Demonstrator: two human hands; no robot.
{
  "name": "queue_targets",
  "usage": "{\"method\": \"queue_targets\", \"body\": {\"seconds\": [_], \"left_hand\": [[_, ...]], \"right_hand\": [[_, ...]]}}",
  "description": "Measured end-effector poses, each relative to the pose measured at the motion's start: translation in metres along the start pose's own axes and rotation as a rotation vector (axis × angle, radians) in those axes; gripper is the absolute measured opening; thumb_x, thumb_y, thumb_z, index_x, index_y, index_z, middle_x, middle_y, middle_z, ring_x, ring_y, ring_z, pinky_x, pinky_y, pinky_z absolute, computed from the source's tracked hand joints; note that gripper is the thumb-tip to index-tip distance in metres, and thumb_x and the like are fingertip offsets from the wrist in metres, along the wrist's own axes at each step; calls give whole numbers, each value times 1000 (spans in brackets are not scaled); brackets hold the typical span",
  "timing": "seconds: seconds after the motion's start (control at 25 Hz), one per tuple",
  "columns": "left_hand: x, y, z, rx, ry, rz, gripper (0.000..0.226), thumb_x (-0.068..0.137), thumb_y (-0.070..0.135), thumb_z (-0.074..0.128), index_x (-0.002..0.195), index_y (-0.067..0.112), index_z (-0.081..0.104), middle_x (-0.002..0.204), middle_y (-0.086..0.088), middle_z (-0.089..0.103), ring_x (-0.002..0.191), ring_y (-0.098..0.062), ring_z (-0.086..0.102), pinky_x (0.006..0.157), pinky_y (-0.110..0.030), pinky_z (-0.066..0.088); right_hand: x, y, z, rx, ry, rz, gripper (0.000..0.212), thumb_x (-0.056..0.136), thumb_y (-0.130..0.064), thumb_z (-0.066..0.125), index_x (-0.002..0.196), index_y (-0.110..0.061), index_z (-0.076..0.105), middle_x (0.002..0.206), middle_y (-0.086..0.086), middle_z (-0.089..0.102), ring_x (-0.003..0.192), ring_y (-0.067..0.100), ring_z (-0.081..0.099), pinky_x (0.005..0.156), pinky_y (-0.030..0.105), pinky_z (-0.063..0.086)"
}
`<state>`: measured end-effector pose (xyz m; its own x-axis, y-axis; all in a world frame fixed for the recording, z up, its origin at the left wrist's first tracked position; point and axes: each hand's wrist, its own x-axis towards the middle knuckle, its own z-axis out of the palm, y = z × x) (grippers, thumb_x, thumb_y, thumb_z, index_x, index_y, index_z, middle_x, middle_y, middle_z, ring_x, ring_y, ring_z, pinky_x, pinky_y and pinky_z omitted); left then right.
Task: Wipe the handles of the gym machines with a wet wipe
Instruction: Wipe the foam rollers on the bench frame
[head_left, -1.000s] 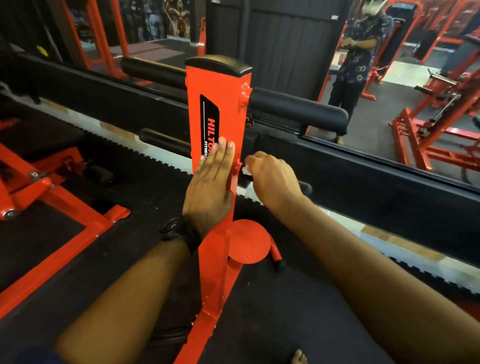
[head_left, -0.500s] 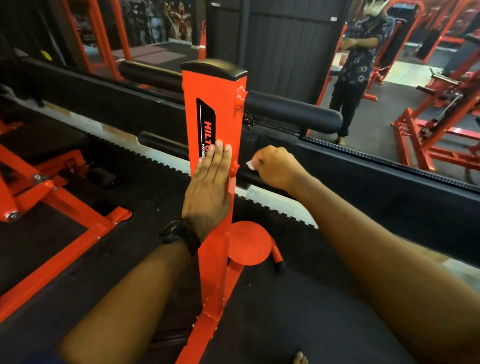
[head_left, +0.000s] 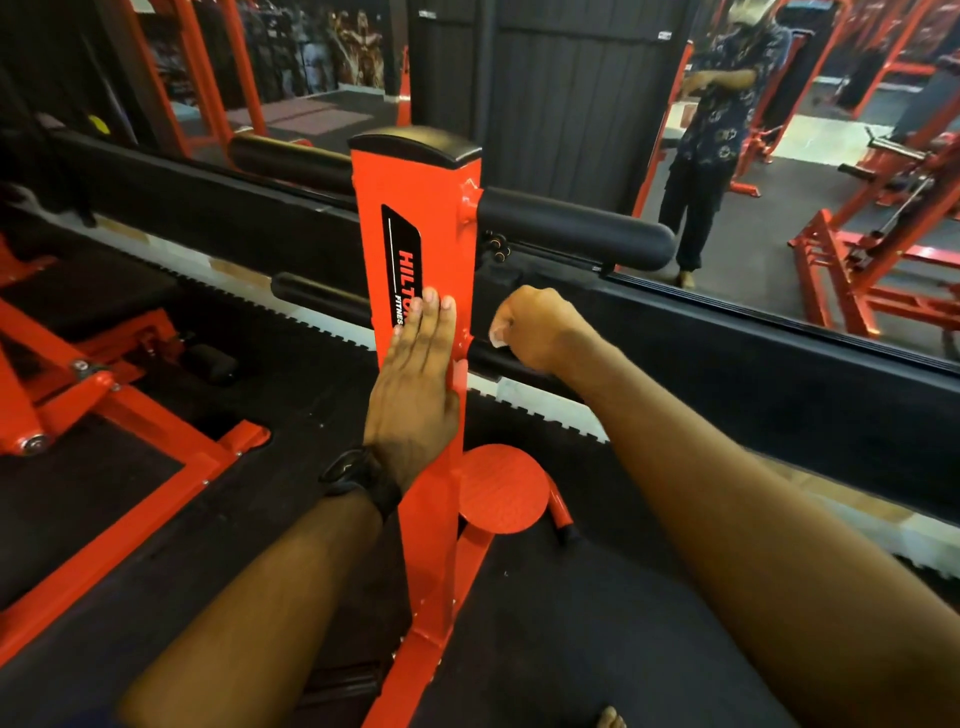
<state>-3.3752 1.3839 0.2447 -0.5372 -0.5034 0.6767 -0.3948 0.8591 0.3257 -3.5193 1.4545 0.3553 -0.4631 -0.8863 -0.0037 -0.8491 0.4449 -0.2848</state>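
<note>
The left hand (head_left: 415, 384) lies flat against the red post (head_left: 415, 519), fingers (head_left: 428, 322) straight and together, pointing to 12 o'clock. The fingertips cover the lower end of the black label (head_left: 400, 244). This hand holds nothing. A black watch (head_left: 358, 480) sits on its wrist.

At 3 o'clock from the post, the right hand (head_left: 540, 332) is closed in a fist over the black handle (head_left: 483, 361) that juts sideways from the post. Its fingers are curled tight around a white wipe (head_left: 497, 332). Only a small crumpled edge of the wipe shows, at the post-facing side of the fist, touching the handle just beside the post. How far the fingers wrap under the handle cannot be told.

A matching bar (head_left: 317, 299) sticks out from the post toward 9 o'clock. Higher up, a thick black pad (head_left: 571, 234) runs toward 3 o'clock, and a second roller (head_left: 291, 156) runs toward 9 o'clock. A black cap (head_left: 415, 148) tops the post.

At 5 o'clock from the left hand, a round red disc (head_left: 501, 491) sits low by the post's foot, above the black floor (head_left: 571, 623). A red frame (head_left: 104, 395) lies at 9 o'clock on the floor.

Behind the machine, a mirror (head_left: 571, 78) spans 12 to 3 o'clock. It reflects a standing person (head_left: 711, 130) and more red machines (head_left: 883, 234).
</note>
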Motion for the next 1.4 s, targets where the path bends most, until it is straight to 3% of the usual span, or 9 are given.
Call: {"method": "queue_targets", "body": {"seconds": [0.28,0.36,0.48,0.6,0.72,0.88,1.2,1.28,1.4], "left_hand": [[0,0,-3,-3,-27,7,72,94,16,39,159,10,10,165,-3,2,154,-14,-3,126,-42,12],[0,3,-1,-20,-30,-10,72,95,14,43,159,10,10,165,-2,-1,155,-17,-1,126,-44,13],[-2,2,-1,-28,-32,7,73,97,11,49,159,9,11,164,-1,-3,155,-17,-1,126,-45,14],[-1,-2,-1,-11,-55,14,74,98,13,47,160,12,7,164,1,-5,154,-13,-5,126,-42,10],[0,-1,1,-33,-43,17,75,94,15,40,159,11,4,164,-1,-6,154,-15,-5,126,-41,9],[-2,-1,2,-33,-34,12,79,98,12,49,158,13,-2,164,1,-7,154,-13,-7,126,-42,10],[-2,-4,-3,4,-78,21,89,88,2,53,159,15,1,163,4,-10,153,-10,-10,126,-39,6],[-1,-5,-5,14,-92,16,90,86,1,52,160,14,2,164,3,-10,154,-12,-8,126,-40,6],[-3,4,-3,-6,-65,-7,88,89,2,53,160,12,3,164,1,-9,154,-16,-6,126,-45,12]], "right_hand": [[-23,18,-17,-113,-48,82,15,91,-15,57,93,-17,71,103,11,70,93,34,65,83,40,55],[-35,0,3,-174,118,-49,14,91,-7,55,96,-14,66,99,12,67,96,38,66,78,40,55],[-61,7,36,-322,378,-377,34,91,-5,46,119,-9,65,124,11,65,112,30,64,86,40,57],[-64,32,53,-485,645,-580,48,86,-13,34,113,-3,72,123,14,68,108,25,69,76,31,59],[-52,12,60,-567,523,-610,41,85,-9,39,98,-9,77,108,9,73,99,20,71,81,25,56],[-57,28,59,-662,694,-774,40,90,-7,38,104,-4,76,115,13,72,109,25,69,94,29,52],[-73,34,67,-618,649,-620,36,89,-5,42,107,-3,74,125,17,67,112,28,67,88,33,55],[-81,27,57,-463,601,-450,37,85,-1,42,111,-2,68,129,19,63,110,31,67,72,38,59],[-62,-8,48,-429,411,-235,36,89,-3,58,123,-12,55,125,7,56,112,24,60,77,34,54]]}}
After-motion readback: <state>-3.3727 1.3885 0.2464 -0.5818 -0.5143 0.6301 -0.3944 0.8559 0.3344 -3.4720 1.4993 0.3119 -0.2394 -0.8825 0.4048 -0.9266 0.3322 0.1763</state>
